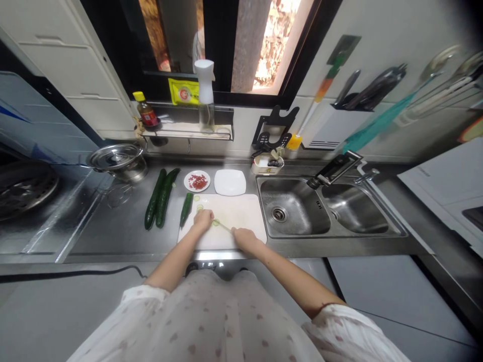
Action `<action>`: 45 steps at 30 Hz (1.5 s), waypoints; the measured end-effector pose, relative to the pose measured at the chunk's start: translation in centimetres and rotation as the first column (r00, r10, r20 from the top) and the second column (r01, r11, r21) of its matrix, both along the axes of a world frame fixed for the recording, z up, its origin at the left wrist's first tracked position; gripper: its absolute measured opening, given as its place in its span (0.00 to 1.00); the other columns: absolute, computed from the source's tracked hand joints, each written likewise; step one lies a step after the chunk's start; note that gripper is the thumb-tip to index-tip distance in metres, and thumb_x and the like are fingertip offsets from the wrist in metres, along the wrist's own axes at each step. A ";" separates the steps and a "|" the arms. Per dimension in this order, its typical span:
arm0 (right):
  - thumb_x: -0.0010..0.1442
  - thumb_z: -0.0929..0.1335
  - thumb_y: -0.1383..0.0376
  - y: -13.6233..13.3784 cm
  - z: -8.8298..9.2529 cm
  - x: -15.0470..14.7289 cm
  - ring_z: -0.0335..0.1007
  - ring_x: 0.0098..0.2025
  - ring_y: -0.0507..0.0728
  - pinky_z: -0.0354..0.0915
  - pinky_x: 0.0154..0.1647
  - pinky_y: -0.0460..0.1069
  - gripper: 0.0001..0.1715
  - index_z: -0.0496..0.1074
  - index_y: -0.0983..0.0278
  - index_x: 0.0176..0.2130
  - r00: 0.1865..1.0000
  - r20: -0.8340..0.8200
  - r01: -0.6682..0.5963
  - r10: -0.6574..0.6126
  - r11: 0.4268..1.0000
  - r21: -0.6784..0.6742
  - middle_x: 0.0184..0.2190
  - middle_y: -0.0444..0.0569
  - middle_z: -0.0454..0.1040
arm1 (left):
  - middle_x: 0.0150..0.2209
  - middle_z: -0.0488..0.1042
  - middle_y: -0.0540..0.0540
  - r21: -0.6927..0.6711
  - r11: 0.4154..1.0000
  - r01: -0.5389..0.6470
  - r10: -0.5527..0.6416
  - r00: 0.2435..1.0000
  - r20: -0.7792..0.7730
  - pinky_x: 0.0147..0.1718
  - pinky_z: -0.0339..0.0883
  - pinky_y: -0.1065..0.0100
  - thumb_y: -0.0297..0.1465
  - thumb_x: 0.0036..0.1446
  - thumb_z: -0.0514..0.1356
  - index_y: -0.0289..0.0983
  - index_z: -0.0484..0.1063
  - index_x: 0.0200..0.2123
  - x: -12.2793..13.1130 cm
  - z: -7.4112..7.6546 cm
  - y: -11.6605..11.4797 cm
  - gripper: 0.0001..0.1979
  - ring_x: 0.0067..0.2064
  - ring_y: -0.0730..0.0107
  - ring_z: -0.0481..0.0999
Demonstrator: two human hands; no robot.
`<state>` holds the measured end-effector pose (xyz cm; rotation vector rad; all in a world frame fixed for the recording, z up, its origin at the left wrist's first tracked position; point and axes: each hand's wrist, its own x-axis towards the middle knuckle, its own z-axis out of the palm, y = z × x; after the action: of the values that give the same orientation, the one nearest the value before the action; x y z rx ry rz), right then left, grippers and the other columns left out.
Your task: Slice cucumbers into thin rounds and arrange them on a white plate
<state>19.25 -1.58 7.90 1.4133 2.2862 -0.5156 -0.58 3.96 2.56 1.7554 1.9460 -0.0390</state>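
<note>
Head view looks down on a white cutting board [241, 211] on the steel counter [124, 231], where the right hand [243, 235] is closed around a knife [225, 227] whose blade points left toward a pale cucumber slice [216, 221]. The left hand [204, 219] rests curled, fingertips down on the board just beside that slice, though whether it grips anything beneath cannot be told. A cut cucumber half [186, 208] lies at the board's left edge, two whole cucumbers [158, 198] further left, a small plate of red bits [196, 181] and a square white plate [230, 182] behind, and the sink [298, 201] to the right.
</note>
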 end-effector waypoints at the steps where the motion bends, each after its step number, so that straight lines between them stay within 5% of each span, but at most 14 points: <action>1: 0.64 0.58 0.73 0.0 0.1 0.1 0.75 0.44 0.61 0.67 0.39 0.52 0.17 0.67 0.67 0.49 1.000 0.001 0.004 -0.004 1.000 -0.011 0.40 0.60 0.76 | 0.41 0.77 0.43 0.006 1.000 0.001 -0.001 1.000 0.001 0.40 0.66 0.67 0.28 0.55 0.56 0.41 0.76 0.39 0.0 0.0 0.0 0.11 0.45 0.60 0.75; 29: 0.64 0.59 0.69 -2.9 -0.9 2.2 0.73 0.42 0.59 0.60 0.37 0.48 0.15 0.64 0.65 0.50 0.985 -0.068 0.157 -0.159 0.987 -0.022 0.40 0.57 0.76 | 0.42 0.72 0.41 0.175 0.979 0.103 -0.086 0.991 -0.106 0.47 0.63 0.64 0.32 0.63 0.50 0.38 0.74 0.42 1.3 1.0 -3.6 0.13 0.49 0.60 0.68; 38: 0.68 0.55 0.64 -1.2 -1.8 1.8 0.72 0.39 0.56 0.57 0.35 0.45 0.16 0.59 0.65 0.53 0.775 -0.405 0.540 -0.484 0.841 0.027 0.38 0.52 0.76 | 0.44 0.72 0.39 0.146 0.987 0.068 -0.057 0.995 -0.078 0.49 0.62 0.63 0.32 0.63 0.51 0.37 0.74 0.42 1.5 1.4 -3.7 0.13 0.51 0.58 0.67; 45: 0.66 0.56 0.65 0.9 -1.8 2.4 0.71 0.38 0.56 0.55 0.33 0.45 0.18 0.59 0.65 0.55 0.764 -0.310 0.611 -0.566 0.789 0.063 0.38 0.52 0.76 | 0.43 0.72 0.40 0.158 0.986 0.050 -0.041 0.997 -0.061 0.48 0.62 0.63 0.33 0.61 0.54 0.36 0.74 0.41 1.6 0.8 -3.3 0.11 0.50 0.58 0.68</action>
<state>21.68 -0.68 6.07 2.3010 2.0718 -0.7669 1.07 0.62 3.39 1.9213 1.9981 0.0516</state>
